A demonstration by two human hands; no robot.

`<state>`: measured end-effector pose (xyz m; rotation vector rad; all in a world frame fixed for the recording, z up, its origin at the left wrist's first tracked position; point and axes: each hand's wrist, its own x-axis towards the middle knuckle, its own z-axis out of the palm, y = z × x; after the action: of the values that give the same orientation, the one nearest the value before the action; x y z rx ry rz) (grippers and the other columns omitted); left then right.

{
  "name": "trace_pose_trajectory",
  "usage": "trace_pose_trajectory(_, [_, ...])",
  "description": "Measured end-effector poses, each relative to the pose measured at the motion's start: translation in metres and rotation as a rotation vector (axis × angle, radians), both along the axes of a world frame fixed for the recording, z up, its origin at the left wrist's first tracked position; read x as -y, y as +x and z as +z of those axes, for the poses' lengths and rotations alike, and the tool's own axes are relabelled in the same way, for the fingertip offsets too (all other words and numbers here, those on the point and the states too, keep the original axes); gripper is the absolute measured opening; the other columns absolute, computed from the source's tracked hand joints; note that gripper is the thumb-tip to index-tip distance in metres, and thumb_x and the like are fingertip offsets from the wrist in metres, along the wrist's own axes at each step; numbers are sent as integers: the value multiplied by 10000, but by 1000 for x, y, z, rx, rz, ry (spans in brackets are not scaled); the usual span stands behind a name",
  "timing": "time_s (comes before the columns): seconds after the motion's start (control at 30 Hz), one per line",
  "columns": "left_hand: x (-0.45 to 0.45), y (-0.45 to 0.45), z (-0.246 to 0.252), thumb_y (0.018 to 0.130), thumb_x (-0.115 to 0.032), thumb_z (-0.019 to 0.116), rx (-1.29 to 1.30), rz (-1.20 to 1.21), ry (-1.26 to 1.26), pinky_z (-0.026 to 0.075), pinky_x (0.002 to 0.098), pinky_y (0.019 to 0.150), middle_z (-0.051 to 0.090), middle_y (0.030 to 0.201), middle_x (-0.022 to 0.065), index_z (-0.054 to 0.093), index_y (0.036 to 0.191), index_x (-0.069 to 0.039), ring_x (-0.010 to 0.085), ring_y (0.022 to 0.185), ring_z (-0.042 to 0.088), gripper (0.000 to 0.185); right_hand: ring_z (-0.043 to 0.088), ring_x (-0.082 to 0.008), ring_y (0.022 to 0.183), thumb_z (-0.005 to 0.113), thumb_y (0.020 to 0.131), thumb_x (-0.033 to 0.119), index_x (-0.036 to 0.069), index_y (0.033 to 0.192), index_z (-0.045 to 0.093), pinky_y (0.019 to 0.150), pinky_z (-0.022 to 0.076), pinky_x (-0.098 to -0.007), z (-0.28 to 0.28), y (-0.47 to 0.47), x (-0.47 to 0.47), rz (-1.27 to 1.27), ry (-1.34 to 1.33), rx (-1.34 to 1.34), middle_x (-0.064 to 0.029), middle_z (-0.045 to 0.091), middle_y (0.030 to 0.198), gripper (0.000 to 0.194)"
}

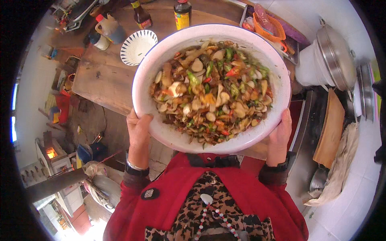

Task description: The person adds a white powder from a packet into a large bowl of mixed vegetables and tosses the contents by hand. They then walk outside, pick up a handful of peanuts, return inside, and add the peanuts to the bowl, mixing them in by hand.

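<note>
A large white enamel basin (169, 140) with a dark blue rim is held up before my chest, tilted so that its inside faces me. Sliced garlic, chopped green and red chilies and brown pieces (211, 96) fill its bottom. My left hand (139, 135) grips the lower left rim, thumb over the edge. At the lower right rim, my right hand (280, 135) holds the basin, its fingers hidden behind the wall. Behind the basin's upper left edge, a patterned white dish (137, 45) lies on the wooden table (99, 72).
Sauce bottles (182, 16), a red-capped plastic jug (110, 28) and a small jar (99, 41) stand on the table's far side. An orange basket (271, 30) sits on a tray at the upper right. Lidded pots (337, 57) and a wooden board (330, 129) are at the right.
</note>
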<state>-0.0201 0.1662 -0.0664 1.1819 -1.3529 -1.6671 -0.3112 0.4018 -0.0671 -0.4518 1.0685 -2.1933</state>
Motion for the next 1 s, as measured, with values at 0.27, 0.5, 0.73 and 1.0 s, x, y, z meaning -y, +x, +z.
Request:
trace_pose_trajectory(0.27, [-3, -1, -45, 702, 24, 482, 65, 29, 323, 470, 280, 600, 587, 850, 85, 555, 1031, 57, 159, 701, 561, 338, 586, -169, 923, 495, 919, 184, -20, 1106, 536, 813, 486, -318, -47, -7, 11, 15, 362, 402, -115, 603, 1046, 280])
trace_pose_trajectory(0.5, [-7, 5, -45, 688, 43, 486, -131, 109, 195, 485, 288, 624, 593, 874, 111, 546, 1045, 64, 181, 727, 583, 362, 576, -192, 946, 500, 900, 218, -40, 1150, 516, 850, 452, -324, 34, 11, 0, -36, 252, -72, -126, 580, 1082, 360])
trace_pose_trajectory(0.73, [-8, 1, -37, 687, 16, 501, 149, -11, 272, 469, 269, 621, 598, 829, 89, 577, 980, 67, 144, 691, 565, 306, 578, -205, 926, 499, 921, 225, -6, 1111, 530, 823, 479, -347, -71, -15, 14, 26, 423, 424, -126, 589, 1064, 301])
trace_pose_trajectory(1.0, [3, -7, 11, 730, -42, 502, 228, -37, -245, 444, 240, 625, 588, 799, 37, 581, 960, 69, 102, 700, 527, 268, 483, -246, 1127, 364, 965, 242, -19, 1292, 386, 995, 369, -392, -36, -6, 0, -53, 114, 278, -139, 474, 1257, 419])
